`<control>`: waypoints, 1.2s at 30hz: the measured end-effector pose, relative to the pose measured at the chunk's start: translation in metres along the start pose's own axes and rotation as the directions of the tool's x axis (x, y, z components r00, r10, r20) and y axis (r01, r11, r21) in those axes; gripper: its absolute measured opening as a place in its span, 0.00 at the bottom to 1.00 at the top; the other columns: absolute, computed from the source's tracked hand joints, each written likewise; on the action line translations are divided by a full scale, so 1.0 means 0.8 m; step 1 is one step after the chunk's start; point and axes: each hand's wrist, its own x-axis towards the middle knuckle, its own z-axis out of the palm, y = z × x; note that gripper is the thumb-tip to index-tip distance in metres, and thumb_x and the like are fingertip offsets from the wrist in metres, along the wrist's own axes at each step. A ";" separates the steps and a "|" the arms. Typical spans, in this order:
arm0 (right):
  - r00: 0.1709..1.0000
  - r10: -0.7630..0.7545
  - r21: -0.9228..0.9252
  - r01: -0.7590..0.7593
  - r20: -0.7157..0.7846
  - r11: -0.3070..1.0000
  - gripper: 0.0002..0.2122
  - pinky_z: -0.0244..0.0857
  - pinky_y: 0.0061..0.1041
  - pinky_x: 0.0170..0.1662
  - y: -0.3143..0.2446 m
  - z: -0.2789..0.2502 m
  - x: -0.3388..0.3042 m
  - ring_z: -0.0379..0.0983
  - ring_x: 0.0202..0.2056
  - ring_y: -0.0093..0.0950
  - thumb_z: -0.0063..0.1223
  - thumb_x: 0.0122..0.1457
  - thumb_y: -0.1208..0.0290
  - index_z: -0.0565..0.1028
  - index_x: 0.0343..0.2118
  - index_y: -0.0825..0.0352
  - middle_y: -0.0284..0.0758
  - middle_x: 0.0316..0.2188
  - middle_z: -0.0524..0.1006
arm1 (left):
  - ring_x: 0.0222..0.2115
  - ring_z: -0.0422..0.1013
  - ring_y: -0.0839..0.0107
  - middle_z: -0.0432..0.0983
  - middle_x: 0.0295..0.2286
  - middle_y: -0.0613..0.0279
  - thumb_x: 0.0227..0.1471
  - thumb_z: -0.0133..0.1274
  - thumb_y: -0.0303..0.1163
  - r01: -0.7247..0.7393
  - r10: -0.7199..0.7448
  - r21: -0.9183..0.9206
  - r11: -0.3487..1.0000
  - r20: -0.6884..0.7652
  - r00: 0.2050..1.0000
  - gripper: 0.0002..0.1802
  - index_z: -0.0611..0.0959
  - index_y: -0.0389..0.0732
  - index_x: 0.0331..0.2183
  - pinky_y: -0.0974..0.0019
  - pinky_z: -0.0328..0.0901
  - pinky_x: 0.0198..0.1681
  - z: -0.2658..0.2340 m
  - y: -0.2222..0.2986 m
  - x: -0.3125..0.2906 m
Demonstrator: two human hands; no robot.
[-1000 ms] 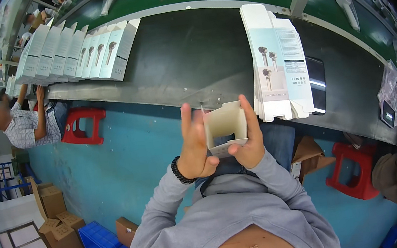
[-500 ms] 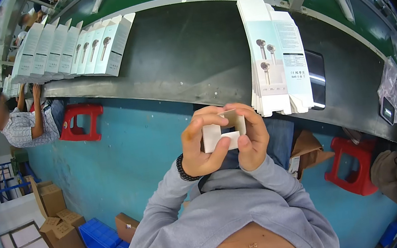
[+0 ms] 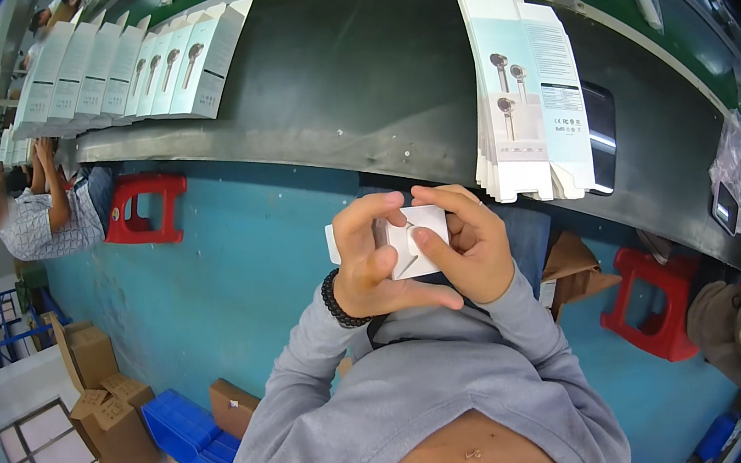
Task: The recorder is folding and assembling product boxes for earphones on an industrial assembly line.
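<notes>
Between my hands, in front of my chest, is a small white carton (image 3: pixel 429 215) with its end toward me. My left hand (image 3: pixel 365 274) curves round the carton's left side, fingertips at its edge and thumb stretched out below it. My right hand (image 3: pixel 478 251) grips the other side, its thumb pressed on the white end flaps. The rest of the carton is mostly hidden behind my hands. On the bench ahead to the right lies a stack of flat printed cartons (image 3: pixel 514 135) with earphone pictures.
Several erected cartons (image 3: pixel 197 63) stand in a row at the bench's far left. A dark phone-like slab (image 3: pixel 602 143) lies beside the flat stack. Red stools (image 3: pixel 146 208) stand on the floor, a seated person (image 3: pixel 49 215) far left. Blue crates (image 3: pixel 186 425) lie lower left.
The carton's open end now shows white flaps folded over it. My right thumb has moved onto them, and my left thumb has stretched out away from the carton's end.
</notes>
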 end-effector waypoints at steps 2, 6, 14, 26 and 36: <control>1.000 0.019 -0.043 -0.018 0.022 0.999 0.17 0.62 0.11 0.31 0.003 -0.003 0.001 0.67 0.35 0.17 0.48 0.51 0.83 0.67 0.46 0.71 0.35 0.41 0.66 | 0.30 0.60 0.67 0.51 0.49 0.49 0.19 0.66 0.55 0.013 -0.013 0.004 1.000 0.014 1.000 0.63 0.47 0.64 0.56 0.65 0.60 0.28 -0.001 0.000 -0.001; 0.998 0.045 -0.039 -0.044 0.036 0.998 0.20 0.62 0.13 0.34 0.006 -0.005 0.001 0.67 0.37 0.17 0.47 0.51 0.83 0.65 0.49 0.70 0.35 0.41 0.65 | 0.30 0.60 0.67 0.50 0.49 0.48 0.19 0.66 0.57 0.012 -0.013 0.021 1.000 0.022 1.000 0.64 0.46 0.63 0.56 0.65 0.61 0.29 -0.003 0.000 -0.002; 0.941 -0.005 -0.248 0.095 0.338 0.964 0.50 0.61 0.18 0.34 0.013 0.000 0.001 0.68 0.33 0.25 0.66 0.37 0.63 0.42 0.59 0.66 0.45 0.52 0.62 | 0.38 0.62 0.61 0.51 0.50 0.44 0.19 0.69 0.49 0.028 -0.199 -0.448 0.893 -0.340 0.919 0.62 0.54 0.44 0.56 0.59 0.63 0.40 -0.021 0.004 0.005; 0.811 -0.551 -0.840 0.430 0.199 0.330 0.28 0.55 0.35 0.49 -0.085 -0.072 -0.004 0.64 0.46 0.42 0.55 0.46 0.56 0.67 0.47 0.70 0.48 0.45 0.67 | 0.51 0.57 0.59 0.55 0.49 0.47 0.41 0.53 0.19 0.339 -0.355 -0.110 0.934 -0.364 0.861 0.43 0.47 0.43 0.55 0.60 0.54 0.52 -0.176 -0.034 0.039; 0.947 -0.224 -0.973 0.227 0.229 -0.036 0.27 0.46 0.43 0.53 -0.062 -0.108 -0.002 0.54 0.54 0.44 0.61 0.40 0.64 0.69 0.46 0.64 0.42 0.51 0.62 | 0.49 0.58 0.61 0.55 0.50 0.51 0.38 0.61 0.27 0.658 -0.469 0.030 0.752 -0.677 0.567 0.46 0.51 0.43 0.54 0.59 0.58 0.46 -0.129 -0.220 -0.023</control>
